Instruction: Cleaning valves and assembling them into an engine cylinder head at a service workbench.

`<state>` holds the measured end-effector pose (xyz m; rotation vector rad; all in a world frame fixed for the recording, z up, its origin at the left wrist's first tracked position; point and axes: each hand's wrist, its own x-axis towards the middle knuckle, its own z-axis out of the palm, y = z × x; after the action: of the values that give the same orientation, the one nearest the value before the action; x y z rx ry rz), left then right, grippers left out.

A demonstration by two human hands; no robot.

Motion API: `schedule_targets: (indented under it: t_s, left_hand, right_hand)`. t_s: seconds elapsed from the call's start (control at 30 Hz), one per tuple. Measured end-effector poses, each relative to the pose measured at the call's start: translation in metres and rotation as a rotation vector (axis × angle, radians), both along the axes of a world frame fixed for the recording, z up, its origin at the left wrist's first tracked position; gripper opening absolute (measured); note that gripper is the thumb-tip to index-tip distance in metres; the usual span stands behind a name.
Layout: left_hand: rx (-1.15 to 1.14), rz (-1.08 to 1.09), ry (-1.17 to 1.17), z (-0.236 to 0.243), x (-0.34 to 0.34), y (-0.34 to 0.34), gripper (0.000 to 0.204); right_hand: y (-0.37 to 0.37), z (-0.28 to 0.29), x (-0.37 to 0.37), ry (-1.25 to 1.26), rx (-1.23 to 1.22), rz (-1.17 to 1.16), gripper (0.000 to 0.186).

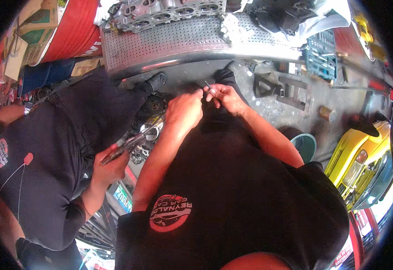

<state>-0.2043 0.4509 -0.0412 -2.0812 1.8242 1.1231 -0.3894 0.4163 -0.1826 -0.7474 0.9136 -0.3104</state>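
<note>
In front of my dark shirt, my two hands meet close together, near the bench's front edge. My right hand pinches a small thin dark pin-like piece between thumb and fingertips; its exact kind is too small to tell. Right beside it my left hand is closed, back of the hand up. Its fingertips almost touch the right fingers, and whatever they hold is hidden. Beyond the hands is a metal bench with a perforated top, carrying an engine cylinder head.
At left a co-worker in dark clothes holds a long metal tool near my left forearm. A teal tool case, a metal stand, a can, a bucket and a yellow car are at right.
</note>
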Motion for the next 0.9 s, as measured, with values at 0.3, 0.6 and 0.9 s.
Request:
schedule_targets:
  t_s: [0.3, 0.6, 0.9]
  left_hand:
    - [-0.032, -0.052, -0.026, -0.01, 0.005, -0.01, 0.038]
    - [-0.065, -0.038, -0.038, -0.006, 0.0, -0.004, 0.027]
    - [-0.04, -0.123, -0.022, -0.01, -0.008, 0.007, 0.019]
  right_hand:
    - [-0.003, 0.02, -0.02, -0.021, 0.039, 0.12, 0.037]
    - [0.001, 0.018, 0.002, -0.019, 0.061, 0.039, 0.027]
    - [-0.021, 0.007, 0.04, -0.081, 0.392, -0.24, 0.018]
